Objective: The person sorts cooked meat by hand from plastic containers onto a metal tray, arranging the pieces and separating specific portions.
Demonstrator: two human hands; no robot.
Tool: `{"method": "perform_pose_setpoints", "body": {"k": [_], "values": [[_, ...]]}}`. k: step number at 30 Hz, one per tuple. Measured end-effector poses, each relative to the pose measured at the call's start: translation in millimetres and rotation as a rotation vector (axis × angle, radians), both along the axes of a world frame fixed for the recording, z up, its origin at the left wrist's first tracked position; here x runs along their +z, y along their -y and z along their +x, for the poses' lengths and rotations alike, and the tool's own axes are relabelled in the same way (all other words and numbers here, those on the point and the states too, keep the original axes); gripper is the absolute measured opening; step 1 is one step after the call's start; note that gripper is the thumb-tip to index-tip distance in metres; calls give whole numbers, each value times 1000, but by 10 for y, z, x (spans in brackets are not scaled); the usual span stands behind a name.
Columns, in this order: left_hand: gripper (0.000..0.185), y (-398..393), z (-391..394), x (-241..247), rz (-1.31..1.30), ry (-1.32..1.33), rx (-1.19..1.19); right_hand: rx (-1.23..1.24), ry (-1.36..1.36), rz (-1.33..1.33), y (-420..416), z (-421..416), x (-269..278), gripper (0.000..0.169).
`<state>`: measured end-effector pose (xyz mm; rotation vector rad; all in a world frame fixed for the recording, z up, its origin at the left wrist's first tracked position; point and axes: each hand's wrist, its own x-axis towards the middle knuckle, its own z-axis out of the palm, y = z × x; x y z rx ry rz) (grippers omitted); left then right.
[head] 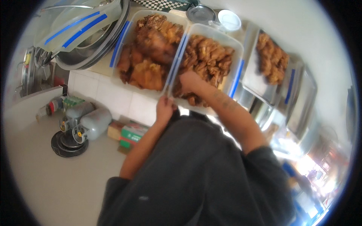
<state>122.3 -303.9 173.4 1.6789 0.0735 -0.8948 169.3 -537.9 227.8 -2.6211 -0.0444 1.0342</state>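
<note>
Two clear plastic food boxes with blue clips stand side by side before me. The left box [118, 75] holds large brown cooked meat pieces [150, 75]. In the right box [237, 48] are smaller browned pieces, which look like poultry or trotters [210, 52]. My right hand [190, 81] reaches down into that box's near left side, its fingertips blurred and hidden among the meat. At the near edge, where the boxes meet, my left hand [165, 106] has its fingers curled against the rims. Whether it grips a rim cannot be made out.
A metal tray [254, 75] with more browned meat [273, 60] lies to the right. Metal basins [73, 60] and stacked plastic containers [84, 25] sit at the left. A white bowl [229, 20] is at the back. Gas cylinders [96, 123] and a green carton [133, 134] occupy the floor.
</note>
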Motion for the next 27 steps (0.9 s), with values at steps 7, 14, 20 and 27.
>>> {"method": "perform_pose_setpoints", "body": {"k": [7, 14, 20, 27], "values": [[28, 42, -29, 14, -2, -30, 53, -75, 197, 46, 125, -300, 198, 43], [29, -7, -36, -25, 20, -3, 24, -344, 485, 323, 679, -1218, 618, 52], [27, -18, -25, -59, -15, -4, 11, -712, 813, 542, 1112, -1793, 978, 61], [24, -62, -14, -111, -14, -9, 88, -1012, 967, 469, 1545, -2270, 1025, 54]]}}
